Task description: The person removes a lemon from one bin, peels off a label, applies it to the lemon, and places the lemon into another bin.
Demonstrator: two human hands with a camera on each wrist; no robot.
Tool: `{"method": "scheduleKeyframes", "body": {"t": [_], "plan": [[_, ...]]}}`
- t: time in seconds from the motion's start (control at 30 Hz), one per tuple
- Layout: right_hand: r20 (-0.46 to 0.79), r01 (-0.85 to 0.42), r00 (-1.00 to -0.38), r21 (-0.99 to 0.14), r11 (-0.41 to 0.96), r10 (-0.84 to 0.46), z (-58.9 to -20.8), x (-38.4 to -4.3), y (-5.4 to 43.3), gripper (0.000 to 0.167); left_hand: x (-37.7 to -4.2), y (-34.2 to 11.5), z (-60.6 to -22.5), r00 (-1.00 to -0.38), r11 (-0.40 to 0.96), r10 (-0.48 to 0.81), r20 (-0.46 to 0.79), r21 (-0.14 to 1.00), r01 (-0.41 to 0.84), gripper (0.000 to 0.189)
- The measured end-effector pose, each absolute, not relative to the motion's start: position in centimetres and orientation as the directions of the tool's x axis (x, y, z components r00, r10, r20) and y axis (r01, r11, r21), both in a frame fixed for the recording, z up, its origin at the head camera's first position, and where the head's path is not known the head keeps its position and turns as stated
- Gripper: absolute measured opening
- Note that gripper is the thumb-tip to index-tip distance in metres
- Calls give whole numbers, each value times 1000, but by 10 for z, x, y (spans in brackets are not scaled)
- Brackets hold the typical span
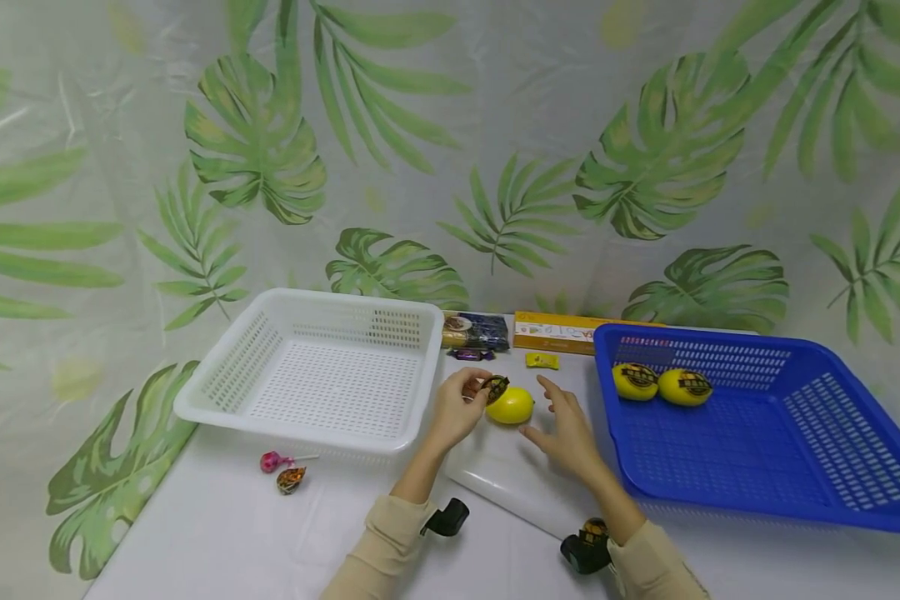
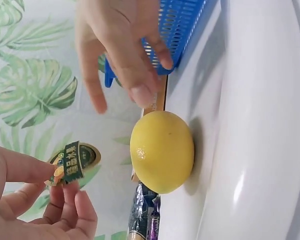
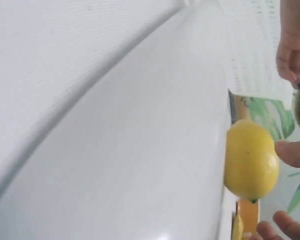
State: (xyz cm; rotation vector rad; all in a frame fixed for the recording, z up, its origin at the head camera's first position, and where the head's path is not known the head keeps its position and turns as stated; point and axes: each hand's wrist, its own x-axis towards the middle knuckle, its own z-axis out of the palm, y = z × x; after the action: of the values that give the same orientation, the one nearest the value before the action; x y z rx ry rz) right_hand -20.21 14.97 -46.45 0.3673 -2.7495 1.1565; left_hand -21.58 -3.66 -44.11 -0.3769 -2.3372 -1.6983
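Between thumb and fingers my left hand pinches a dark oval fruit label with gold print and an orange picture. A yellow lemon sits just right of that hand, at the white glossy surface, with no label on the side seen. My right hand is on the lemon's other side, fingers spread and holding nothing. In the right wrist view the thumb appears close to the lemon; whether they touch I cannot tell.
To the left stands a white basket; a blue basket on the right holds two labelled lemons. A lollipop and a wrapped sweet lie front left. Behind are a yellow packet, dark packs and an orange box.
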Motion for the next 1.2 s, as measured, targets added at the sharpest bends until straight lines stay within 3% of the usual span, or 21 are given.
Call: {"method": "scheduleKeyframes", "body": {"t": [0.37, 0.67, 0.83, 1.03, 1.2], "plan": [[63, -188, -973, -781, 595, -224, -488, -232, 141, 89, -218, -40, -440, -973, 150, 59, 225, 961, 231, 39], [92, -197, -974, -785, 587, -205, -500, -247, 133, 73, -220, -39, -437, -986, 161, 34, 164, 973, 168, 38], [95, -177, -978, -845, 506, -183, -495, -248, 134, 70, -224, -39, -437, -986, 144, 76, 147, 977, 157, 36], [179, -248, -960, -903, 352, -217, -486, -248, 136, 63, -221, -40, -417, -979, 60, 145, 147, 986, 157, 36], [199, -264, -955, -909, 322, -222, -481, -248, 134, 65, -215, -36, -403, -977, 27, 117, 178, 983, 182, 34]]}}
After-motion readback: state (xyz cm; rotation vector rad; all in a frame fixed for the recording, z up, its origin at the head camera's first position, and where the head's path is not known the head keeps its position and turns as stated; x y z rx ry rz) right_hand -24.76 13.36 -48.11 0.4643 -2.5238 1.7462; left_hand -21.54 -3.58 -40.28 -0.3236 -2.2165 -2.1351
